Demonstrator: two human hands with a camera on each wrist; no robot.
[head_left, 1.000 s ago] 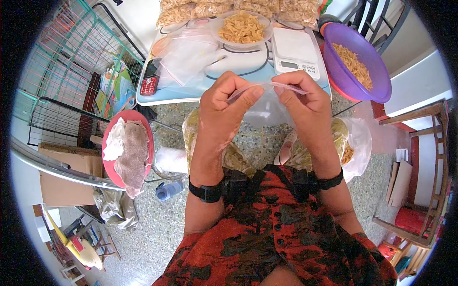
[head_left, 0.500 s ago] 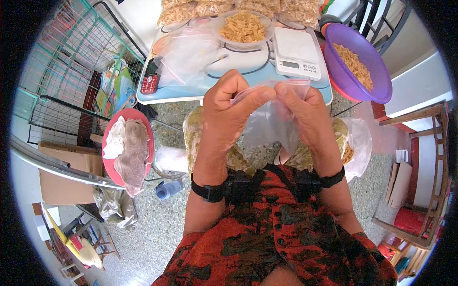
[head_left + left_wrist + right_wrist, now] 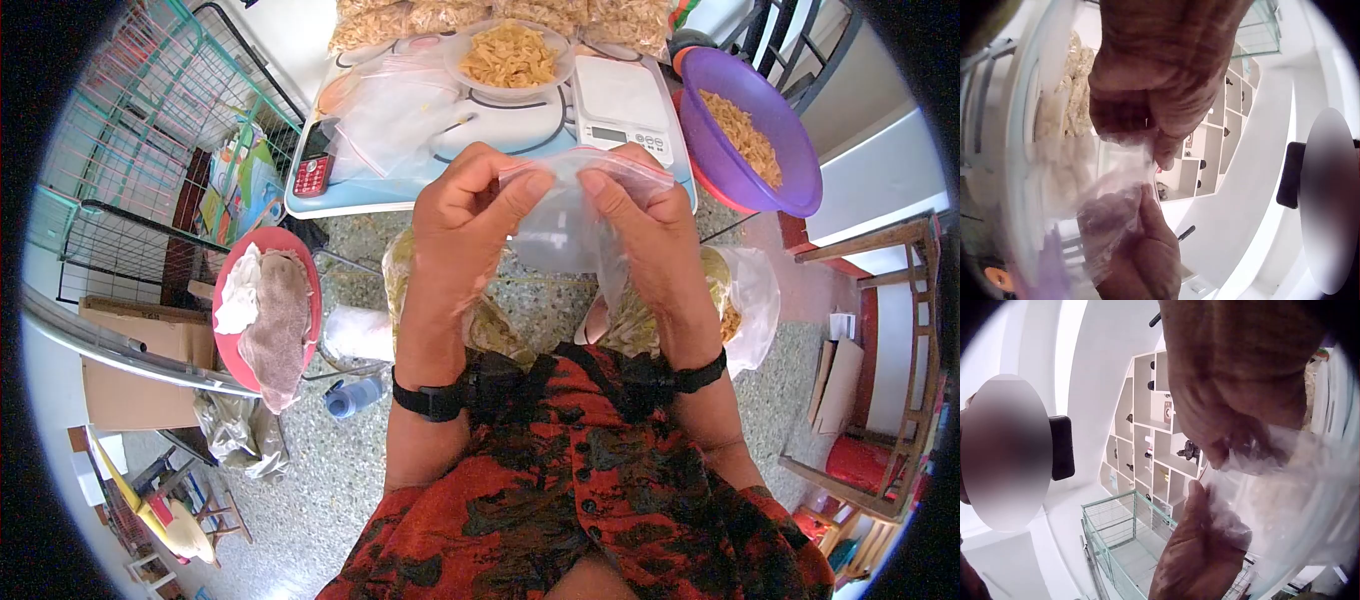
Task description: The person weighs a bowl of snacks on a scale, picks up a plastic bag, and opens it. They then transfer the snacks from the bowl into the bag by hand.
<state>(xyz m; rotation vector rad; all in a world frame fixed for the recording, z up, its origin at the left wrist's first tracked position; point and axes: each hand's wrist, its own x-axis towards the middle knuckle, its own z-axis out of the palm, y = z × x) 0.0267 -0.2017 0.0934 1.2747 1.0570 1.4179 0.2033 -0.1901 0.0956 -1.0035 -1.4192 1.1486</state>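
Note:
A clear zip-lock bag [image 3: 555, 235] with a reddish strip along its mouth hangs between both hands, over the floor just in front of the table. My left hand [image 3: 458, 215] pinches one side of the mouth between thumb and curled fingers. On the other side, my right hand [image 3: 648, 225] grips the edge the same way, its thumb pointing toward the left thumb. Nothing shows inside the thin plastic. In the left wrist view, the crumpled bag film [image 3: 1119, 165] stretches between the two hands. The right wrist view shows it bunched at the fingertips.
On the table [image 3: 370, 200] lie flat plastic bags [image 3: 395, 115], a red phone [image 3: 313, 174], a white scale [image 3: 622, 95] and a clear bowl of yellowish chips [image 3: 510, 57]. Filled bags [image 3: 440, 20] line the back. A purple basin [image 3: 800, 180] stands right, a red stool [image 3: 235, 350] left.
The bag's mouth, first drawn into a narrow band, was then bunched between the thumbs and now spreads wider. The thumbs have moved slightly apart. Things on the table stay put.

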